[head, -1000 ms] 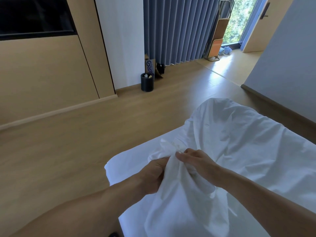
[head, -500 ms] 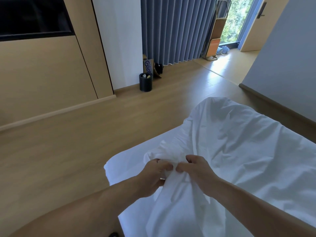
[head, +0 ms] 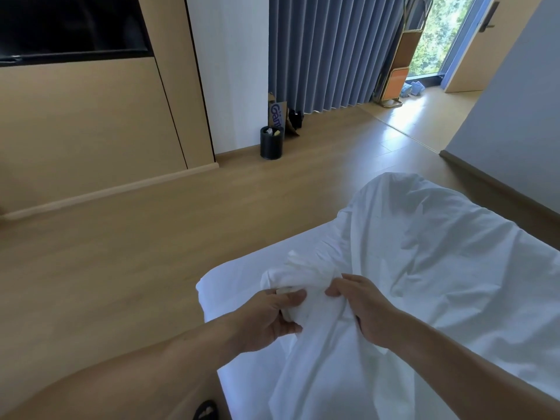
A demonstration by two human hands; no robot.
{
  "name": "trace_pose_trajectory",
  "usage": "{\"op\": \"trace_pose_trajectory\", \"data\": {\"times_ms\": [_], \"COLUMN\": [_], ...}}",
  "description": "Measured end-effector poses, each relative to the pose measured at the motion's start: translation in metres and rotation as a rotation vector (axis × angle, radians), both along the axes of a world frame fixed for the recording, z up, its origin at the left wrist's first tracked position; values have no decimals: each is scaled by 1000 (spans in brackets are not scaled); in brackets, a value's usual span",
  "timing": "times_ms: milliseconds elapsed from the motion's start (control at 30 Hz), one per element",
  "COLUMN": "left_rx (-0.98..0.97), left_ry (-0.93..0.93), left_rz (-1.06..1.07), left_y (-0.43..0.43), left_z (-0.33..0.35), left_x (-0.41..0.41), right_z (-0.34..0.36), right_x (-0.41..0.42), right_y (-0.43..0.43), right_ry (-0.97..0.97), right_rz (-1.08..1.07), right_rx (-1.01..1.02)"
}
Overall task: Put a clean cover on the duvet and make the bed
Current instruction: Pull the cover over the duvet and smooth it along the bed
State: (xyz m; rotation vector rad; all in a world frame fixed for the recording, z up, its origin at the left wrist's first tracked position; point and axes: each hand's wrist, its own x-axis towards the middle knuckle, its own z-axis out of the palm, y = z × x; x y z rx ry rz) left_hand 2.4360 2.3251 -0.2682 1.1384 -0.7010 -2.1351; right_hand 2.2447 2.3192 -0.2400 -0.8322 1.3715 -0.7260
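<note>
Duvet cover (head: 439, 268), white and crumpled, lies heaped over the right part of the bed (head: 230, 286), rising in a mound at the far end and spilling toward the near edge; whether the duvet is already inside cannot be told, though the mound suggests some filling; the bed's near left corner lies uncovered beside it. The cloth looks thin, soft and light, with no stiffness of its own, so it should drape and slide wherever it is not held; taken whole it is probably bulky rather than heavy, and smooth enough to slip from a loose hold. The surest hold is likely at corners and seams, where the layers bunch; a gathered corner (head: 312, 283) sits between the hands, over the bed's near left corner. The left hand (head: 269, 316) pinches a wad of it between thumb and curled fingers (head: 291, 295); the right hand (head: 363, 310) grips the fabric just beside, curled into the folds.
</note>
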Motion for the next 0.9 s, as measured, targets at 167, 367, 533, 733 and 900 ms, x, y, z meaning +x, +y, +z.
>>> {"op": "trace_pose_trajectory", "data": {"times_ms": [167,367,533,733,900], "left_rx": [33,-62,-143,-204,-256], "left_ry": [7,-195,-225,-299,-346], "left_rz": [40,71,62,-28,-335], "left_y": [-3,-10,-12,-16,-33], "left_z": [-4,-3,5,6,17], "left_x": [-9,-27,-20,20,58], "right_z": [9,16,28,35,44], "right_x": [-4,0,0,7,12], "right_y": [0,-5,-19,-8,-12], "right_ry": [120,409,613,220,-219], "right_rz": [5,169,149,237,312], "right_rx": [-6,-171,-246,5,156]}}
